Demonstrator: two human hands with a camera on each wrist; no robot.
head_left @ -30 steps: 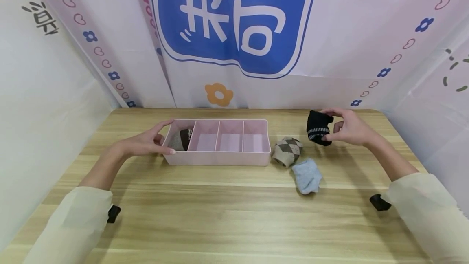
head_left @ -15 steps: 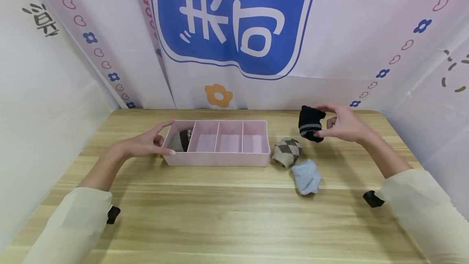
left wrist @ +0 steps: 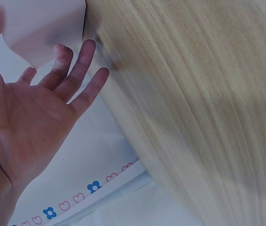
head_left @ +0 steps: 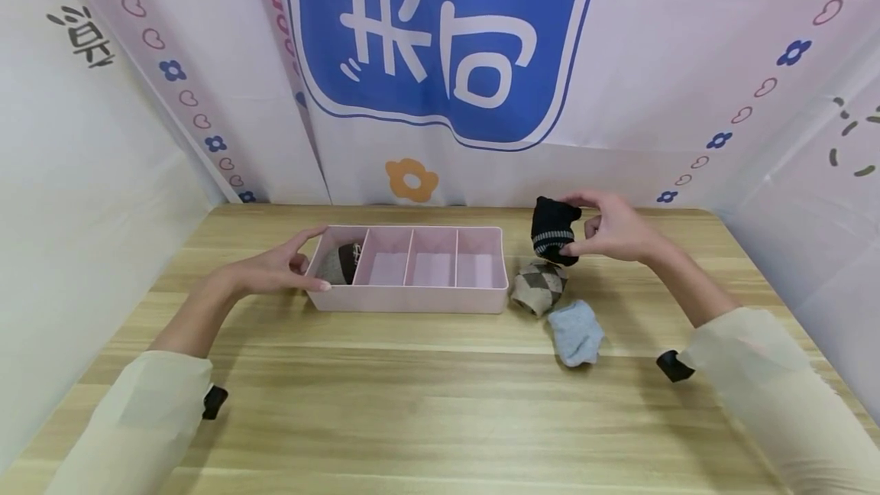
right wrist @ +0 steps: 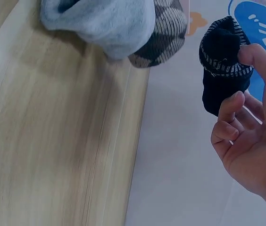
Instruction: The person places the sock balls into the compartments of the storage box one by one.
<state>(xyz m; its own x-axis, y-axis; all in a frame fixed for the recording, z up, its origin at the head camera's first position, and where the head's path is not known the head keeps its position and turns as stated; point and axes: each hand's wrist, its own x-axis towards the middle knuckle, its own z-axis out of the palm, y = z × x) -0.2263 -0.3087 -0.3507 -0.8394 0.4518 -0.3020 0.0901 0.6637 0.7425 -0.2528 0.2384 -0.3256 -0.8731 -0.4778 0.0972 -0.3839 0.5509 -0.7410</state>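
Two hands worked: right hand (head_left: pixel 612 228) pinched a rolled black sock with grey-striped cuff (head_left: pixel 552 229); left hand (head_left: pixel 278 270), fingers spread, touched the pink plastic divided tray (head_left: pixel 412 300).

Four sock rolls: black (head_left: pixel 554 229), argyle (head_left: pixel 539 284), blue (head_left: pixel 576 331), brown (head_left: pixel 340 262); one tray (head_left: pixel 412 300).

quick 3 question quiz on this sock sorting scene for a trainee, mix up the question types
1. True or false: the right hand pinches the black sock roll clear of the table.
2. How many of the four compartments in the pink tray hold a sock? A) one B) two C) three
3. Fill in: the left hand rests at the tray's ___ end.

Key
1. True
2. A; the brown sock roll in the leftmost compartment
3. left
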